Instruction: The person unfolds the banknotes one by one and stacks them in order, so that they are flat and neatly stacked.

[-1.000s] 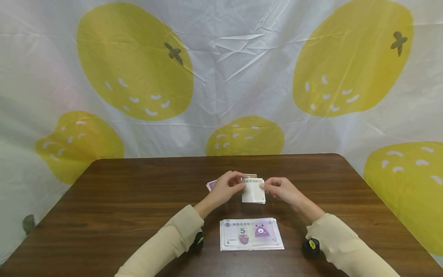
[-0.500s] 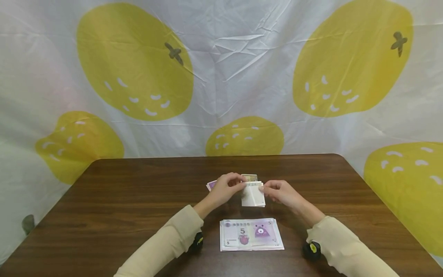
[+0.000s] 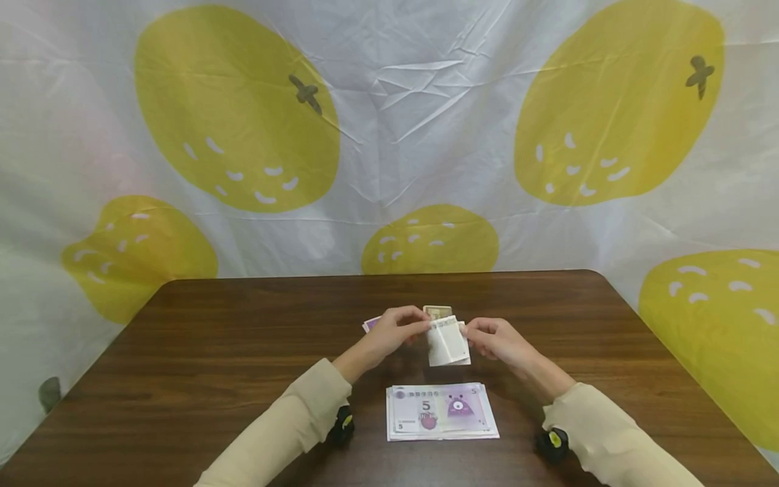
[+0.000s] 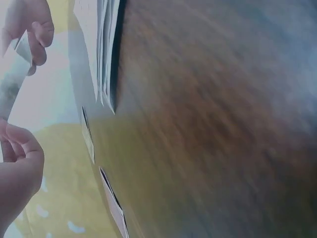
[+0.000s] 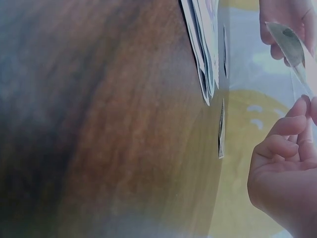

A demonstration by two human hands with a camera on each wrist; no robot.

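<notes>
Pale notes are up between the two hands, off the surface; both wrist views show air under them. Left hand: fingers grasping the upper left corner, thumb to the near face. Right hand: fingers grasping the right edge, thumb and fingertips together. Neither is released. Can't tell whether each pinch takes one layer or both, or whether it's one folded sheet or two.

Why edges: thin paper likely sags on a one-sided grip, so opposite pinches keep it spread and leave the middle of the face uncovered. The near layer sits tilted against the one behind, which shows along the right side; offset like that, my read is the layers are easier to separate by feel.

Purple note stack lies flat on the surface on the near side, between the forearms, printed 5 facing up. Edges slightly staggered, so looks hand-squared. Spot seems handy: short reach, clear of both sleeves.

Tan note lies beyond the held paper, partly covered by it in the head view. Purple note pokes out past the left hand, mostly hidden. Lying apart from the near stack, they're probably kept separate so they don't mix.
</notes>
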